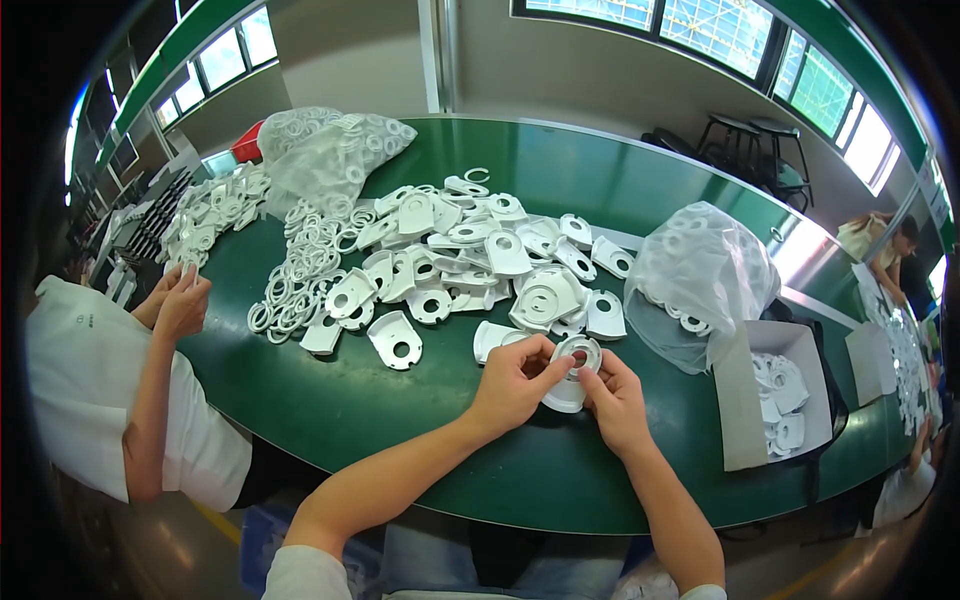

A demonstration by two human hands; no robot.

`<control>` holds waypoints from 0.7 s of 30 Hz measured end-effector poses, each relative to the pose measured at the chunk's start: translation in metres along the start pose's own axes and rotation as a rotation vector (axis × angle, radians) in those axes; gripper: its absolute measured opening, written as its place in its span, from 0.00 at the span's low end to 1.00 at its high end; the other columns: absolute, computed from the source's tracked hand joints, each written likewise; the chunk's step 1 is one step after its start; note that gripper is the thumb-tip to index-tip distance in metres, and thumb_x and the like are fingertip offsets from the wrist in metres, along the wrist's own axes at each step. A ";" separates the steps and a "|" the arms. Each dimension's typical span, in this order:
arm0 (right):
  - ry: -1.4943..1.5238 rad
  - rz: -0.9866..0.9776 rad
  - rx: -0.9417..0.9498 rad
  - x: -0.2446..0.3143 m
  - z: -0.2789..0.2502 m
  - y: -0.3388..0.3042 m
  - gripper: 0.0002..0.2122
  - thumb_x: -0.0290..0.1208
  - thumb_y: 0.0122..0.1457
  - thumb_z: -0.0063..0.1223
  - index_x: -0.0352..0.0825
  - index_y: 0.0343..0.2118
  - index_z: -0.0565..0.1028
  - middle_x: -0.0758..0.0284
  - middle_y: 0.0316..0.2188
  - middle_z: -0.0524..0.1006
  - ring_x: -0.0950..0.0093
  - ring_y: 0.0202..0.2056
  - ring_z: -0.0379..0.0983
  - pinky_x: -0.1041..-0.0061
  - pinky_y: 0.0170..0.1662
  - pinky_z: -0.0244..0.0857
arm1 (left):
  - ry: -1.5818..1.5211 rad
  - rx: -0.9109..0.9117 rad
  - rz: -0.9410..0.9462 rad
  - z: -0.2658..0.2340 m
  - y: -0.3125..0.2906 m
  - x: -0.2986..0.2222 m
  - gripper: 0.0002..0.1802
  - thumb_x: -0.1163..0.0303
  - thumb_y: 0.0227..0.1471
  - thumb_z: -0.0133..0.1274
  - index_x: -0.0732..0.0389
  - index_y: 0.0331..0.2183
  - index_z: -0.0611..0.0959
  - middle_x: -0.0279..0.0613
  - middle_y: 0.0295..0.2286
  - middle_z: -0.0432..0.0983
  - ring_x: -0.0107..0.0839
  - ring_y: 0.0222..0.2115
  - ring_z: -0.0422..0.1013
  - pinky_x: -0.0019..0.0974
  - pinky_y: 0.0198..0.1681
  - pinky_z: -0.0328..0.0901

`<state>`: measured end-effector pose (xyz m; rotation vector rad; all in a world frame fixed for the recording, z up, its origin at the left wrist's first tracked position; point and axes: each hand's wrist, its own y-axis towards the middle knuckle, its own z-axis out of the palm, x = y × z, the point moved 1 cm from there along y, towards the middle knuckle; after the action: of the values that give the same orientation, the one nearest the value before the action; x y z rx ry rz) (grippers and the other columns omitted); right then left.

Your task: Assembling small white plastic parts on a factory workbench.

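Observation:
Between my two hands is a white plastic plate with a round hole, held above the near part of the green table. My left hand grips its left side, with the thumb laid over the ring-shaped upper part. The right hand closes on the opposite side, its thumb also near the hole. Whether a separate ring sits in the plate, I cannot tell. Just beyond my fingers lies a heap of similar white plates. One loose plate rests nearer, left of my hands.
White rings are piled left of the plates. Clear bags of rings stand behind left and at right. An open carton holds white plates. A co-worker sits at left handling a part; other people work far right.

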<state>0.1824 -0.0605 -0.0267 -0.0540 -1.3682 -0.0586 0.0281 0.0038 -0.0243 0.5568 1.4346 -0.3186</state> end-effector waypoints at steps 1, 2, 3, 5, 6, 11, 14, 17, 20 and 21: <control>-0.042 -0.017 0.012 -0.005 0.001 0.002 0.11 0.26 0.61 0.46 0.30 0.45 0.69 0.71 0.32 0.75 0.86 0.30 0.69 0.85 0.32 0.62 | 0.052 -0.031 0.018 -0.004 -0.003 -0.001 0.08 0.69 0.54 0.55 0.65 0.29 0.78 0.30 0.23 0.74 0.13 0.22 0.66 0.20 0.25 0.60; -0.082 -0.035 0.028 -0.008 0.004 0.004 0.10 0.26 0.61 0.46 0.30 0.45 0.69 0.72 0.31 0.74 0.87 0.28 0.68 0.86 0.30 0.61 | 0.066 -0.054 0.014 -0.006 -0.003 -0.004 0.08 0.69 0.54 0.55 0.65 0.29 0.78 0.30 0.23 0.74 0.13 0.22 0.66 0.20 0.25 0.60; -0.071 -0.059 -0.027 -0.006 0.006 0.002 0.09 0.25 0.61 0.47 0.31 0.44 0.70 0.74 0.29 0.72 0.88 0.26 0.65 0.87 0.27 0.57 | 0.180 -0.034 0.066 -0.005 0.000 -0.008 0.10 0.67 0.52 0.56 0.65 0.27 0.78 0.31 0.20 0.72 0.15 0.20 0.63 0.24 0.22 0.58; -0.115 -0.072 -0.030 0.005 0.004 -0.001 0.08 0.27 0.60 0.47 0.34 0.42 0.71 0.77 0.25 0.71 0.90 0.22 0.62 0.88 0.23 0.52 | 0.412 0.011 0.135 -0.008 0.002 -0.013 0.12 0.66 0.50 0.57 0.65 0.24 0.78 0.36 0.16 0.70 0.20 0.17 0.62 0.30 0.20 0.57; -0.115 -0.070 -0.004 0.005 0.001 -0.001 0.09 0.27 0.61 0.46 0.33 0.42 0.71 0.74 0.28 0.74 0.88 0.26 0.67 0.88 0.26 0.57 | 0.522 0.041 0.153 -0.011 0.003 -0.014 0.12 0.66 0.49 0.57 0.65 0.24 0.77 0.39 0.16 0.69 0.24 0.16 0.64 0.32 0.20 0.58; -0.056 -0.039 0.061 -0.002 -0.003 0.002 0.11 0.23 0.60 0.46 0.28 0.44 0.69 0.68 0.34 0.76 0.83 0.34 0.72 0.85 0.38 0.65 | 0.705 -0.125 0.194 -0.039 -0.053 -0.048 0.06 0.71 0.47 0.57 0.63 0.27 0.78 0.41 0.21 0.73 0.32 0.20 0.71 0.32 0.24 0.64; -0.031 -0.036 0.085 0.001 0.001 0.002 0.10 0.23 0.59 0.47 0.28 0.44 0.69 0.68 0.34 0.77 0.83 0.34 0.73 0.85 0.38 0.65 | 0.827 -0.435 0.221 -0.089 -0.098 -0.037 0.06 0.75 0.46 0.57 0.63 0.30 0.79 0.40 0.22 0.73 0.31 0.20 0.71 0.31 0.21 0.63; -0.052 -0.048 0.101 0.002 0.000 0.001 0.10 0.24 0.59 0.48 0.28 0.42 0.70 0.68 0.33 0.76 0.84 0.33 0.72 0.85 0.37 0.65 | 1.137 -0.788 0.134 -0.167 -0.121 -0.027 0.07 0.75 0.45 0.56 0.62 0.32 0.80 0.41 0.25 0.73 0.35 0.21 0.70 0.33 0.25 0.64; -0.080 -0.033 0.121 0.003 0.006 0.002 0.09 0.23 0.59 0.48 0.28 0.42 0.70 0.69 0.33 0.76 0.84 0.33 0.72 0.85 0.37 0.64 | 1.340 -0.980 0.002 -0.234 -0.132 -0.029 0.10 0.70 0.44 0.58 0.59 0.33 0.80 0.44 0.29 0.71 0.42 0.31 0.70 0.42 0.35 0.65; -0.081 -0.037 0.127 0.002 0.005 0.001 0.09 0.23 0.59 0.48 0.28 0.42 0.70 0.69 0.33 0.76 0.84 0.33 0.72 0.85 0.37 0.64 | 1.340 -0.988 0.004 -0.247 -0.132 -0.027 0.10 0.70 0.44 0.58 0.59 0.33 0.80 0.44 0.29 0.71 0.42 0.31 0.70 0.42 0.35 0.65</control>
<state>0.1780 -0.0590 -0.0234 0.0763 -1.4516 -0.0008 -0.2525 0.0239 -0.0301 -0.1541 2.5633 0.9423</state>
